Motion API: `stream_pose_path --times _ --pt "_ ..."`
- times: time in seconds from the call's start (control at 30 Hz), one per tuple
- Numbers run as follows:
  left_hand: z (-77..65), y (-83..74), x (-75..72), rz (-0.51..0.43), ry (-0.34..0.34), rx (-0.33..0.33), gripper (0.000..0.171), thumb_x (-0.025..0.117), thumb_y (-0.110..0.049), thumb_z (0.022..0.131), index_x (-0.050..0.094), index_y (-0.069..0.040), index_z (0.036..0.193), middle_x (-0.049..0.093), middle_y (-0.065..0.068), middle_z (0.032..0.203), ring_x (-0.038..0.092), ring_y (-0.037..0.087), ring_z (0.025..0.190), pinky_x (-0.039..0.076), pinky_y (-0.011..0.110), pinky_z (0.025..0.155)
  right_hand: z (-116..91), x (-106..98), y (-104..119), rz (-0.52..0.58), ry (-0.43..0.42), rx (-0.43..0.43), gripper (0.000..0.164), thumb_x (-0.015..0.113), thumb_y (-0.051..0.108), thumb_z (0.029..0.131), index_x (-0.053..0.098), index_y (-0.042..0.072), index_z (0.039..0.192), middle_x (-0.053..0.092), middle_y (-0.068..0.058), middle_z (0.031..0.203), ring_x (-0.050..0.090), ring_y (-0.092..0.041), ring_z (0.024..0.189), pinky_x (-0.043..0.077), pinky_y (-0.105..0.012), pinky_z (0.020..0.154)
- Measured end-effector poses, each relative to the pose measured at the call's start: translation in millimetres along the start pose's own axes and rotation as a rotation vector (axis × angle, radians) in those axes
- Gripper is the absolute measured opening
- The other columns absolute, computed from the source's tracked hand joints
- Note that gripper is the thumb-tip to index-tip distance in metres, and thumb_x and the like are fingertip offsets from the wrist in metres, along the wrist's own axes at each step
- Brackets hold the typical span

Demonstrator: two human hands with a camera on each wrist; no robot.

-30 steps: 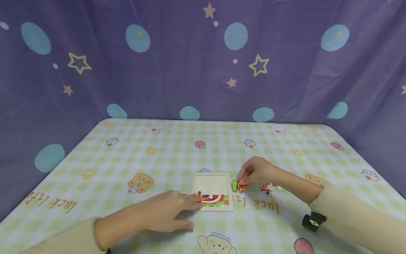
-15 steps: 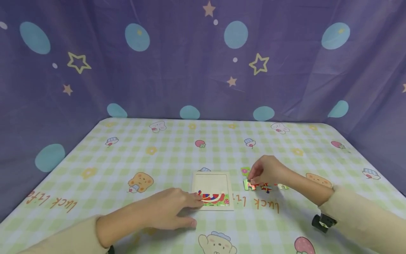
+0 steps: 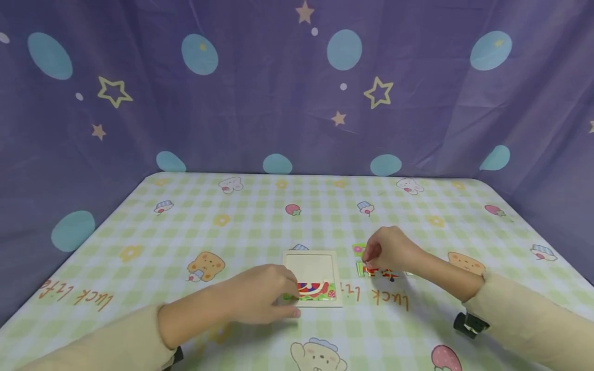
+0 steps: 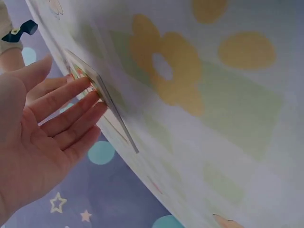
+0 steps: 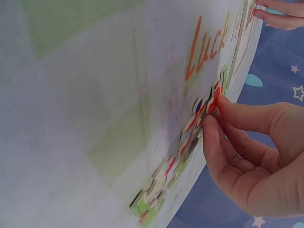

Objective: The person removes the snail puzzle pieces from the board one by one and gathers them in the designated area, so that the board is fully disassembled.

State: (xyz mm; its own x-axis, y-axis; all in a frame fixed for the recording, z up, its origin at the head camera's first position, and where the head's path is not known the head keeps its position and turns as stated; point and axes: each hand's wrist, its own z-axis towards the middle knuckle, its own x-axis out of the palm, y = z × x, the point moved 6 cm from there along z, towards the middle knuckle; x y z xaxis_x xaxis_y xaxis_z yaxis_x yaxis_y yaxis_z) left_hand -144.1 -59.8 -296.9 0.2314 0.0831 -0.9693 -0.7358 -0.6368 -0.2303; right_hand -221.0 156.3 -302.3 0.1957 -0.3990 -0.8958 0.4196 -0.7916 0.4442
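My left hand [image 3: 260, 296] reaches over the left edge of a square puzzle tray [image 3: 310, 265], fingertips at the pieces inside. In the left wrist view its fingers [image 4: 71, 107] look nearly straight. Fitted pieces [image 3: 317, 291] with a red, blue and green picture fill the tray's near strip; bare wood shows behind them. To the tray's right, my right hand [image 3: 392, 250] pinches a red and green puzzle piece [image 5: 216, 99] between thumb and forefinger, low over the table. Its fingers cover part of the piece.
Loose puzzle pieces [image 5: 187, 137] lie in a row beside the pinched one, partly behind the right hand in the head view. A green piece with a pink flower [image 3: 358, 250] lies farther back. The checked tablecloth [image 3: 250, 226] ends at a purple curtain [image 3: 260, 103].
My right hand has moved right, away from the tray, bringing the puzzle piece up to the loose row. My left hand has shifted slightly farther over the tray's left edge.
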Motion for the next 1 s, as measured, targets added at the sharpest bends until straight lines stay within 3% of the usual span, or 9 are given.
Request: stream_pose_path --times 0.1,0.23,0.4,0.63,0.87,1.0 --pt "0.5 5.5 1.5 -0.065 0.004 -0.032 0.028 0.067 -0.039 0.089 0.074 -0.016 0.103 0.069 -0.005 0.108 0.063 0.008 0.103 0.054 0.028 0.095 -0.9 -1.4 1.1 0.002 -0.008 0.003 0.012 0.080 0.005 0.071 0.072 0.012 0.069 0.071 0.004 0.067 0.057 -0.001 0.060 0.049 -0.017 0.056" --pt "0.3 8.7 2.3 -0.083 -0.006 -0.044 0.029 0.066 -0.040 0.089 0.073 -0.018 0.106 0.066 -0.006 0.109 0.061 0.007 0.102 0.054 0.026 0.093 -2.3 -5.6 3.6 0.009 -0.014 0.014 0.012 0.080 0.005 0.072 0.071 0.012 0.070 0.070 0.004 0.068 0.057 -0.002 0.062 0.049 -0.017 0.058" --pt "-1.2 8.3 1.8 -0.068 -0.017 -0.038 0.037 0.064 -0.039 0.090 0.068 -0.017 0.119 0.064 -0.004 0.123 0.059 0.012 0.116 0.051 0.032 0.101 -1.6 -8.2 14.6 -0.001 -0.013 -0.038 0.013 0.081 0.006 0.071 0.070 0.012 0.070 0.067 0.005 0.067 0.054 -0.002 0.062 0.047 -0.016 0.058" --pt "0.5 6.0 7.9 -0.067 0.033 -0.019 0.047 0.060 -0.039 0.093 0.058 -0.015 0.133 0.055 0.000 0.142 0.052 0.016 0.132 0.045 0.039 0.110 0.7 4.8 35.0 0.064 0.105 -0.131 0.013 0.083 0.008 0.072 0.072 0.009 0.079 0.072 0.003 0.074 0.059 0.000 0.066 0.050 -0.014 0.062" --pt "-2.5 3.0 14.9 -0.096 0.065 0.017 0.050 0.060 -0.038 0.094 0.052 -0.019 0.139 0.048 0.000 0.146 0.046 0.013 0.136 0.043 0.040 0.111 2.1 19.9 55.7 0.069 0.174 -0.232 0.013 0.081 0.010 0.074 0.073 0.010 0.085 0.072 0.004 0.079 0.058 0.002 0.071 0.049 -0.013 0.066" --pt "-2.1 3.5 16.9 -0.096 0.078 0.028 0.051 0.060 -0.039 0.093 0.051 -0.019 0.140 0.047 0.000 0.147 0.045 0.013 0.137 0.043 0.040 0.111 3.5 26.6 64.1 0.064 0.202 -0.240 0.016 0.081 0.010 0.075 0.073 0.009 0.088 0.071 0.003 0.078 0.054 0.002 0.067 0.048 -0.013 0.063"
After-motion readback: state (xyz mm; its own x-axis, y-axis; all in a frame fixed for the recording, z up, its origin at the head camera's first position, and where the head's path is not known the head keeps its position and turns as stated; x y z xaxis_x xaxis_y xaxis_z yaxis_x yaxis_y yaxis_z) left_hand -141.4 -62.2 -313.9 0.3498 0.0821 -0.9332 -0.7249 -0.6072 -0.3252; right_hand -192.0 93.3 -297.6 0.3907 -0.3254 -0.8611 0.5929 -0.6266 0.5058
